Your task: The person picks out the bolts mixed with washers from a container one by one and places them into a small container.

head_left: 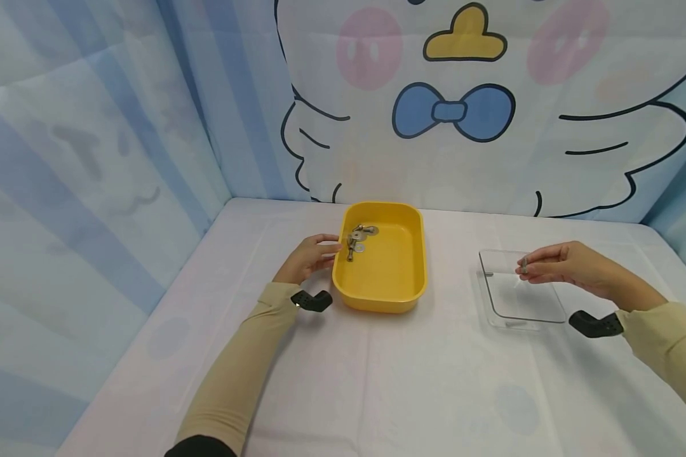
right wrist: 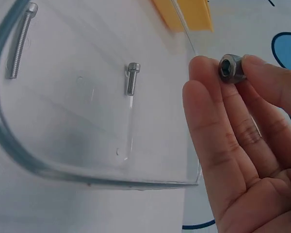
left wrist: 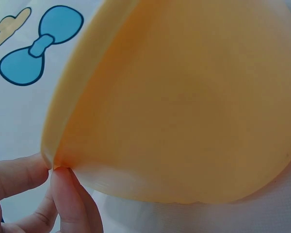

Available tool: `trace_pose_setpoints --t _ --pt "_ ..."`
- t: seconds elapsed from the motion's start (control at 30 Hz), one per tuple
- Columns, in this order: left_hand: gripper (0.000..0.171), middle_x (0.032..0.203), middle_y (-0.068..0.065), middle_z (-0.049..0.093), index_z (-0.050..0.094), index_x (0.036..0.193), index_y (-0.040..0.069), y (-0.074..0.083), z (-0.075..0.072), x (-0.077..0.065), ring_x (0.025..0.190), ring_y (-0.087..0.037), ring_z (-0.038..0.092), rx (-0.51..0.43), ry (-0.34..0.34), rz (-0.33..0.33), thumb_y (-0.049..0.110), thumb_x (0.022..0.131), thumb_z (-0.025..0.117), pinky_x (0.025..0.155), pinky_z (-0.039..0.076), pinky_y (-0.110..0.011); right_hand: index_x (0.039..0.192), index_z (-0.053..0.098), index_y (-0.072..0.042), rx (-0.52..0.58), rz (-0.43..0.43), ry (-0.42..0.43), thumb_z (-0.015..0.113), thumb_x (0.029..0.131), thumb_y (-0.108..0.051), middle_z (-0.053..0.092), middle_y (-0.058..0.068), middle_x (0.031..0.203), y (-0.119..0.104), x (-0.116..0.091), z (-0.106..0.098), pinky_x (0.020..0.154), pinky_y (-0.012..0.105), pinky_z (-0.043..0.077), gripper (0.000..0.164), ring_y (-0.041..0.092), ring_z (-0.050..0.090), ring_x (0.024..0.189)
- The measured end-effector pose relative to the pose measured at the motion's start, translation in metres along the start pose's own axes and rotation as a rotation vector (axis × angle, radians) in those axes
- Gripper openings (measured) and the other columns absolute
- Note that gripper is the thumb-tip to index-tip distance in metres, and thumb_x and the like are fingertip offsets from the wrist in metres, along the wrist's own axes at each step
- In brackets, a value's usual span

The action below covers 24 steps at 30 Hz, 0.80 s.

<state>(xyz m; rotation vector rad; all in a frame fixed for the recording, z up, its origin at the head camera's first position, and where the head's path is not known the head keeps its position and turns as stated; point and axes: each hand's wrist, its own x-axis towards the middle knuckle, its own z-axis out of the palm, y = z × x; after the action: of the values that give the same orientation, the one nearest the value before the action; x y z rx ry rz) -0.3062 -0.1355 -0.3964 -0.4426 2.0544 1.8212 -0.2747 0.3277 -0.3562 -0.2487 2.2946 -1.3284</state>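
Left hand (head_left: 310, 258) pinches yellow tray (head_left: 389, 266), right hand (head_left: 571, 270) a screw (right wrist: 232, 68).

The yellow tray (head_left: 397, 263) looks like smooth plastic with a soft sheen. The open box (right wrist: 87, 177) is clear, glossy plastic, its rim catching light. The long socket-head screw (right wrist: 21, 46) and the short socket-head screw (right wrist: 132, 80) are bright silvery metal, ridged along their threads; a third socket-head screw (right wrist: 232, 69) shows darker grey metal. The washers (head_left: 373, 231) look like pale metal. The tablecloth (head_left: 320, 381) and printed curtain (head_left: 251, 127) are matt, creased cloth; the sleeves (head_left: 234, 374) are matt fabric.
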Motion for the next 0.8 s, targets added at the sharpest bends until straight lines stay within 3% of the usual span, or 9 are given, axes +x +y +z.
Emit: trace_pose_setpoints --t 0.17,0.37,0.6,0.8 --pt "0.042 0.127 -0.011 0.057 0.053 0.13 0.011 0.0004 0.0 -0.0002 0.082 -0.012 0.057 -0.001 -0.005 0.002 0.016 0.09 0.064 0.083 0.053 -0.021 0.109 0.065 0.001 -0.017 0.029 -0.067 0.059 0.092 -0.013 0.072 -0.006 0.097 0.0007 -0.0005 -0.0032 0.08 0.022 0.056 0.023 0.007 0.069 0.09" --pt "0.042 0.126 -0.011 0.058 0.053 0.13 0.011 0.0012 -0.0004 -0.0003 0.081 -0.012 0.057 0.0 -0.003 -0.003 0.016 0.09 0.064 0.081 0.053 -0.02 0.108 0.066 -0.001 0.037 0.054 -0.127 0.057 0.093 -0.008 0.073 -0.008 0.096 -0.0006 -0.0007 -0.0037 0.08 0.025 0.056 0.019 0.007 0.069 0.089" --pt "0.042 0.126 -0.011 0.057 0.053 0.13 0.011 0.0002 -0.0001 0.0006 0.081 -0.012 0.057 -0.005 -0.008 0.002 0.015 0.09 0.064 0.076 0.053 -0.018 0.119 0.056 0.013 -0.007 0.124 -0.099 0.06 0.092 -0.014 0.072 -0.005 0.097 -0.0001 0.003 -0.0028 0.082 0.027 0.056 0.039 0.008 0.069 0.088" --pt "0.042 0.126 -0.011 0.057 0.054 0.13 0.011 0.0001 0.0001 0.0002 0.081 -0.012 0.057 -0.007 0.0 -0.002 0.016 0.089 0.064 0.077 0.053 -0.019 0.124 0.049 0.017 -0.01 0.147 -0.058 0.06 0.092 -0.016 0.072 -0.002 0.099 0.0018 0.0053 -0.003 0.084 0.028 0.055 0.047 0.008 0.068 0.09"
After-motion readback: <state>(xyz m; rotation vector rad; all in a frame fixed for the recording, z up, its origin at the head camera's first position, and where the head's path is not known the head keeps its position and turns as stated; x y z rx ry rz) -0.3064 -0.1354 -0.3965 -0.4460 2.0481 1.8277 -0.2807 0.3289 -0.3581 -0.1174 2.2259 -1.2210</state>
